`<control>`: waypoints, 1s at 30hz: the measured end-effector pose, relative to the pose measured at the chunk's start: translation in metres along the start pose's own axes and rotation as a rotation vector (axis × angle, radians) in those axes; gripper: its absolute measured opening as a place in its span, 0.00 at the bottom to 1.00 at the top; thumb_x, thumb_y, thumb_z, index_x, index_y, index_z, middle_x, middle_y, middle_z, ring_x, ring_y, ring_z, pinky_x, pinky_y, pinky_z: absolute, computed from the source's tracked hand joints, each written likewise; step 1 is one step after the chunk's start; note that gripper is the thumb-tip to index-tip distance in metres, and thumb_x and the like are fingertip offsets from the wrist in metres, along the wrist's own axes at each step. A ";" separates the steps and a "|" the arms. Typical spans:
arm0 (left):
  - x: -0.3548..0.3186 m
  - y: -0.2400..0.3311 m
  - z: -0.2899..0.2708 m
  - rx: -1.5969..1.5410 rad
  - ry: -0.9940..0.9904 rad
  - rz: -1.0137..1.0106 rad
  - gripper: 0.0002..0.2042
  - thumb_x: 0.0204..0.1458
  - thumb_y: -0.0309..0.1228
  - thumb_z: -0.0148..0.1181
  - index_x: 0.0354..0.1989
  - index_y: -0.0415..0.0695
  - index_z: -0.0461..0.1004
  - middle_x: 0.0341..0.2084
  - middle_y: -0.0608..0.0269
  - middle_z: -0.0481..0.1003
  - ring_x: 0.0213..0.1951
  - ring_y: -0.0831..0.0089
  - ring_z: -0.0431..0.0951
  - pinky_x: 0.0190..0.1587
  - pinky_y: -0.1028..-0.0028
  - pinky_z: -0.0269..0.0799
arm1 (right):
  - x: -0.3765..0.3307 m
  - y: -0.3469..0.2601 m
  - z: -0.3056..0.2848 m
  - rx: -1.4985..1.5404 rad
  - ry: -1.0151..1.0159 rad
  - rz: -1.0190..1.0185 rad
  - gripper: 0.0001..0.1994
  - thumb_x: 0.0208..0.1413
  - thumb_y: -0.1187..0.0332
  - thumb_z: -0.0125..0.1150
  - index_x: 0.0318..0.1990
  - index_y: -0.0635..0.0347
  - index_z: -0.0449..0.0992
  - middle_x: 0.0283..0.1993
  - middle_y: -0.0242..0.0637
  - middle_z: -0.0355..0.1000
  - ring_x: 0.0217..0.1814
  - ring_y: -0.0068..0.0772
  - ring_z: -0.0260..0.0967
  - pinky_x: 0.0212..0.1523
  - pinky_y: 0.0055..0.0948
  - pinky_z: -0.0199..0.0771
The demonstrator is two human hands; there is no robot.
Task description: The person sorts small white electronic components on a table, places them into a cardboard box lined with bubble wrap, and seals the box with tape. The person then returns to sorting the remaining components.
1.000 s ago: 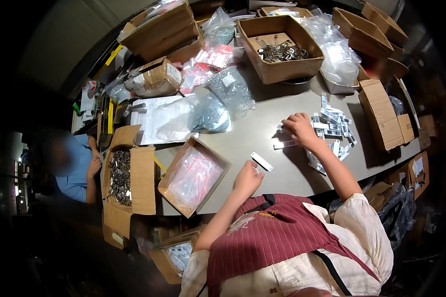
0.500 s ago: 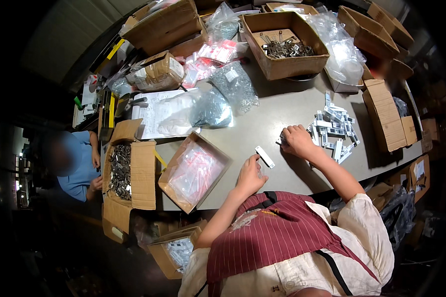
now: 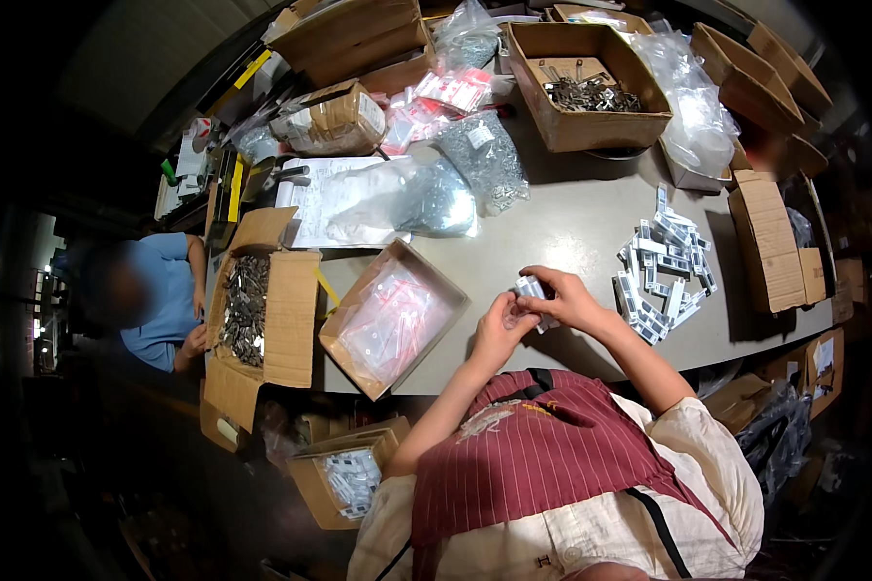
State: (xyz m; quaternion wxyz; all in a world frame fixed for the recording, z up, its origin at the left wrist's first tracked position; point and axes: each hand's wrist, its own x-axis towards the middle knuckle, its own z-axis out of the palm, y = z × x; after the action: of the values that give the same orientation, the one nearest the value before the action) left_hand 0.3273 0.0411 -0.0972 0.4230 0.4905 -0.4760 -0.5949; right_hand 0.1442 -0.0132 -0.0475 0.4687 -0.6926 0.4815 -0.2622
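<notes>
My left hand and my right hand meet over the near edge of the grey table. Together they grip a small clear packet with a grey metal part between the fingertips. Just right of my right hand lies a heap of several like packets. To the left of my left hand stands an open cardboard box holding clear plastic bags with pink marks.
A large carton of metal parts stands at the table's far side, with plastic bags and more cartons around it. Another person in a blue shirt works at a box of dark metal pieces on the left. A box of packets sits below the table.
My right hand left the heap and came left to meet my left hand. The packet my left hand held alone is now gripped by both hands.
</notes>
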 end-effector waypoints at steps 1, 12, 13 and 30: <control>0.001 -0.003 -0.001 -0.026 0.006 0.026 0.17 0.55 0.29 0.67 0.50 0.36 0.72 0.33 0.62 0.80 0.32 0.79 0.78 0.36 0.76 0.75 | -0.002 -0.007 -0.001 0.074 -0.043 0.067 0.25 0.55 0.61 0.68 0.58 0.63 0.74 0.36 0.41 0.77 0.36 0.29 0.74 0.37 0.30 0.74; -0.011 0.011 -0.017 0.104 -0.195 -0.110 0.16 0.54 0.26 0.65 0.50 0.36 0.73 0.33 0.62 0.78 0.30 0.75 0.78 0.31 0.73 0.75 | -0.007 -0.012 -0.012 0.259 -0.205 0.231 0.16 0.57 0.70 0.69 0.52 0.66 0.78 0.39 0.34 0.78 0.40 0.21 0.74 0.42 0.23 0.74; -0.011 0.013 -0.016 0.119 -0.191 -0.108 0.14 0.53 0.27 0.67 0.47 0.37 0.74 0.31 0.64 0.79 0.31 0.76 0.77 0.34 0.73 0.75 | -0.007 -0.013 -0.012 0.248 -0.198 0.220 0.16 0.57 0.70 0.69 0.51 0.67 0.78 0.38 0.35 0.79 0.39 0.21 0.74 0.42 0.23 0.74; -0.025 0.081 -0.003 -0.516 -0.400 -0.196 0.30 0.47 0.24 0.72 0.59 0.40 0.65 0.38 0.63 0.75 0.40 0.73 0.79 0.48 0.73 0.75 | -0.014 -0.076 -0.029 0.726 -0.046 0.033 0.13 0.55 0.71 0.70 0.46 0.67 0.81 0.40 0.32 0.78 0.39 0.21 0.74 0.41 0.21 0.73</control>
State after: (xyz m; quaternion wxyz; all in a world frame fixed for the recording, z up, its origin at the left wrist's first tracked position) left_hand 0.3377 0.0498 -0.0135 0.3724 0.2843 -0.3341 -0.8178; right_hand 0.1475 -0.0048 0.0347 0.6991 -0.4789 0.3575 -0.3926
